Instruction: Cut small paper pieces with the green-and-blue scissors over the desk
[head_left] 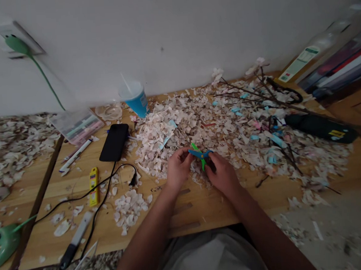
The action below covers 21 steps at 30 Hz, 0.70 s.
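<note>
Small blue and green scissors (201,155) are held with their blades spread, above the front edge of a heap of pale dried petals (158,132). My right hand (222,172) is closed around the handles. The fingers of my left hand (179,167) are pinched together by the tip of the blue blade. Whatever lies between those fingers is too small to make out. Light blue paper strips (168,142) lie among the petals just beyond my hands.
A phone (114,142), a yellow box (93,186), a utility knife (76,239) and a black cable (103,205) lie left. Behind stands a blue cup (135,101). Blossom twigs (257,95) and a dark green umbrella-like bundle (319,127) lie right, near a bottle (304,60).
</note>
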### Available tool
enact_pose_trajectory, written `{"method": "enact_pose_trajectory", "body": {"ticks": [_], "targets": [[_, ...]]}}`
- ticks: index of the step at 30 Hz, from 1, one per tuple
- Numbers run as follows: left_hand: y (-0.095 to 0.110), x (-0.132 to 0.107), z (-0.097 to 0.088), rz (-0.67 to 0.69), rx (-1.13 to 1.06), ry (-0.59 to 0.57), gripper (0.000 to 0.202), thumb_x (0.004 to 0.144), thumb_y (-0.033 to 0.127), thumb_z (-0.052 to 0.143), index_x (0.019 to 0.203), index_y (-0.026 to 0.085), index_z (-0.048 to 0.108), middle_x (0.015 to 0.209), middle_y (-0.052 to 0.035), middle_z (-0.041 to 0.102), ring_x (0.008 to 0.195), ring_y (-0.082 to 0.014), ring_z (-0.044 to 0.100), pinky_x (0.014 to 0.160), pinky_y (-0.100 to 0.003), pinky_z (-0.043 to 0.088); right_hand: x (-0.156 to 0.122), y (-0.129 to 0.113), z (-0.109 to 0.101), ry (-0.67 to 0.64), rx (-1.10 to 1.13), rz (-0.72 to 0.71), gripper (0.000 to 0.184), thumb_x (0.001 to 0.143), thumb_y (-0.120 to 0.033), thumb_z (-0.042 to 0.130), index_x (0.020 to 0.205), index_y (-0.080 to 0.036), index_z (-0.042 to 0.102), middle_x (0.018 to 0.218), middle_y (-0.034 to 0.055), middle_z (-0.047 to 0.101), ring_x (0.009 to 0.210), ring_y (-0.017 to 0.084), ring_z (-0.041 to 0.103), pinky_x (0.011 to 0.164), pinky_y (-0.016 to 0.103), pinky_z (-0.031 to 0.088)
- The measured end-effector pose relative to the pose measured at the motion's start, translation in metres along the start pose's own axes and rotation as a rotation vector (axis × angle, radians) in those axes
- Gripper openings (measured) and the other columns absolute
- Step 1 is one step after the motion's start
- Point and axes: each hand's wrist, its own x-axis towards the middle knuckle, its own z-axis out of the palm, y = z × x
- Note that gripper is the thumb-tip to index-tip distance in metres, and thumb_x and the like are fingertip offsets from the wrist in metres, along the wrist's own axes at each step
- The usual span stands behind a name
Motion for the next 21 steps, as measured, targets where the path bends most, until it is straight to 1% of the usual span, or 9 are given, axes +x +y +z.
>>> {"method": "enact_pose_trajectory", "body": {"ticks": [2,4,8,11,14,17,19,20,21], "targets": [[-0.002,0.002,-0.004,0.01,0.058,-0.022,0.015,0.079,0.023,0.069,0.092,0.016,0.073,0.079,-0.0032,0.073,0.067,-0.0122,0.062,0.064,-0.022,0.047,0.0,0.0,-0.001,0.016,-0.005,-0.007,0.031,0.086,-0.023,0.05,0.115,-0.017,0.058,0.1,0.0139,0.067,0.089,0.028,0.066,0.08,0.04,0.054],[-0.004,0.004,-0.008,0.048,0.134,-0.043,0.016,0.081,0.021,0.066,0.095,0.017,0.074,0.084,-0.0041,0.074,0.07,-0.013,0.064,0.066,-0.022,0.049,0.0,0.0,-0.001,0.015,-0.009,-0.013,0.031,0.086,-0.023,0.05,0.115,-0.018,0.059,0.098,0.013,0.067,0.089,0.027,0.065,0.08,0.04,0.053],[-0.006,0.005,-0.015,0.174,0.369,-0.054,0.019,0.084,0.017,0.063,0.1,0.018,0.074,0.092,-0.0057,0.075,0.081,-0.0159,0.067,0.074,-0.026,0.052,-0.001,0.001,-0.002,-0.007,-0.05,-0.011,0.029,0.087,-0.024,0.051,0.114,-0.017,0.06,0.099,0.0136,0.068,0.09,0.028,0.065,0.078,0.04,0.053],[-0.004,0.007,-0.019,0.273,0.513,-0.068,0.02,0.085,0.012,0.062,0.1,0.019,0.073,0.096,-0.006,0.075,0.088,-0.0168,0.068,0.081,-0.028,0.053,-0.002,0.002,-0.002,0.02,-0.089,-0.014,0.03,0.087,-0.023,0.051,0.115,-0.017,0.061,0.101,0.0144,0.068,0.092,0.029,0.064,0.082,0.042,0.052],[-0.001,0.009,-0.023,0.387,0.593,-0.098,0.02,0.085,0.008,0.061,0.098,0.019,0.072,0.097,-0.0066,0.074,0.091,-0.0172,0.068,0.084,-0.029,0.053,-0.003,0.001,-0.003,0.042,-0.138,-0.027,0.028,0.088,-0.022,0.05,0.112,-0.016,0.063,0.1,0.0149,0.068,0.092,0.029,0.064,0.082,0.042,0.052],[0.0,0.009,-0.024,0.467,0.605,-0.089,0.019,0.085,0.009,0.061,0.098,0.019,0.071,0.1,-0.0085,0.074,0.095,-0.0186,0.068,0.087,-0.032,0.054,-0.003,-0.002,-0.004,0.065,-0.194,-0.027,0.024,0.09,-0.022,0.05,0.108,-0.016,0.064,0.098,0.0147,0.069,0.088,0.029,0.064,0.078,0.042,0.052],[-0.001,0.008,-0.023,0.449,0.555,-0.066,0.017,0.085,0.012,0.063,0.098,0.019,0.072,0.105,-0.0093,0.074,0.1,-0.0198,0.068,0.092,-0.035,0.053,-0.003,-0.003,-0.006,0.103,-0.205,-0.034,0.022,0.092,-0.022,0.049,0.107,-0.017,0.065,0.096,0.0137,0.07,0.087,0.028,0.063,0.078,0.041,0.053],[-0.002,0.007,-0.021,0.398,0.505,-0.05,0.016,0.085,0.014,0.064,0.098,0.019,0.072,0.105,-0.0093,0.074,0.1,-0.0201,0.068,0.093,-0.036,0.053,-0.003,-0.003,-0.006,0.13,-0.193,-0.044,0.021,0.093,-0.022,0.049,0.106,-0.017,0.066,0.095,0.0131,0.071,0.088,0.028,0.064,0.078,0.041,0.053],[-0.003,0.007,-0.019,0.315,0.429,-0.037,0.014,0.085,0.018,0.066,0.097,0.019,0.073,0.103,-0.0091,0.075,0.097,-0.0202,0.069,0.092,-0.036,0.054,-0.003,-0.003,-0.007,0.161,-0.166,-0.055,0.02,0.093,-0.022,0.05,0.104,-0.018,0.066,0.094,0.0122,0.071,0.088,0.027,0.064,0.079,0.04,0.053]]}}
